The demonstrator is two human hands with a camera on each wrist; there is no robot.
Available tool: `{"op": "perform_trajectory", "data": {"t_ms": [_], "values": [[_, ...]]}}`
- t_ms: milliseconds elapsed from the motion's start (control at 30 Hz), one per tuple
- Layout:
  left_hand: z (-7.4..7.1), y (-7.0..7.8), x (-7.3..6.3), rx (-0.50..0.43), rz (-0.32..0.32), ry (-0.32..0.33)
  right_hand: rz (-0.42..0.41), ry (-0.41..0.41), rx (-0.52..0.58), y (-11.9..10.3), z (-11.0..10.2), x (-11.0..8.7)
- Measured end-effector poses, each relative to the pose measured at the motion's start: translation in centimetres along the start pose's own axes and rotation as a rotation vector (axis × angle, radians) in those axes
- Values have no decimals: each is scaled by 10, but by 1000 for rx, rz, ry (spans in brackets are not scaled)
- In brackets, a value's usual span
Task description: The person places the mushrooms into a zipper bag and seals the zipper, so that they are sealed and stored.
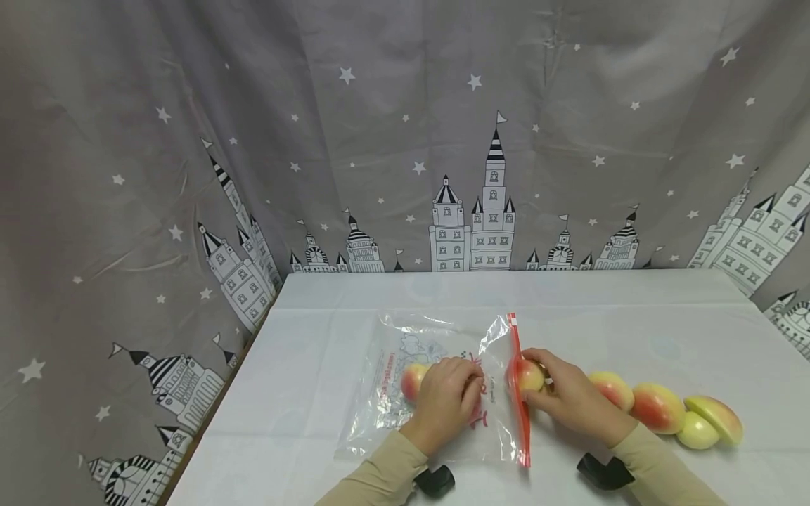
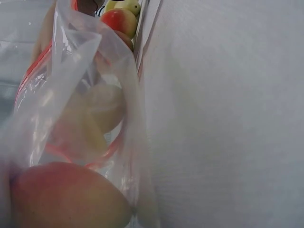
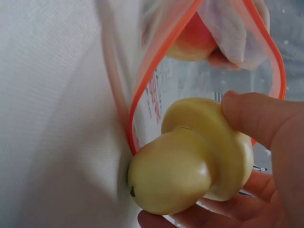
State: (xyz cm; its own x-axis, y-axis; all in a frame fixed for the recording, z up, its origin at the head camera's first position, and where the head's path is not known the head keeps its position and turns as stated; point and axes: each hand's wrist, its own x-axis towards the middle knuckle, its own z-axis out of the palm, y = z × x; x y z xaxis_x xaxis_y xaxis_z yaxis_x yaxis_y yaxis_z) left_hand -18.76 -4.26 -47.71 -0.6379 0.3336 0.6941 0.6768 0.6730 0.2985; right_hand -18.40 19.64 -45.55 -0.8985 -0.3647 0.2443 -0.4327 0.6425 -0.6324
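Note:
A clear zip bag (image 1: 443,429) with a red zip edge lies flat, its mouth toward the right. Inside, left of my left hand (image 1: 446,397), sits a red-and-yellow mango (image 1: 413,381), large in the left wrist view. The left hand lies over the bag's middle, fingers curled on its film. My right hand (image 1: 576,400) grips a yellow mango (image 3: 168,171) and a curved mango piece (image 3: 225,142) pressed against it, thumb above and fingers below. Both are at the parted red mouth (image 3: 135,104), partly inside it in the left wrist view.
To the right of my right hand, several mangoes (image 1: 658,407) form a row on the white table (image 1: 304,351); a cut piece (image 1: 715,414) leans on the end one. Behind the table hangs a grey curtain (image 1: 380,140) with castles and stars.

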Motion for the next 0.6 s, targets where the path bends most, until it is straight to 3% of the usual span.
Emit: {"op": "perform_trajectory", "data": {"t_ms": [200,600], "values": [[0,0,0,-2,-5,12,38,-32,19,-2,1,1],[-1,1,1,-3,-7,1,17,-41,19,-1,-4,0]]}}
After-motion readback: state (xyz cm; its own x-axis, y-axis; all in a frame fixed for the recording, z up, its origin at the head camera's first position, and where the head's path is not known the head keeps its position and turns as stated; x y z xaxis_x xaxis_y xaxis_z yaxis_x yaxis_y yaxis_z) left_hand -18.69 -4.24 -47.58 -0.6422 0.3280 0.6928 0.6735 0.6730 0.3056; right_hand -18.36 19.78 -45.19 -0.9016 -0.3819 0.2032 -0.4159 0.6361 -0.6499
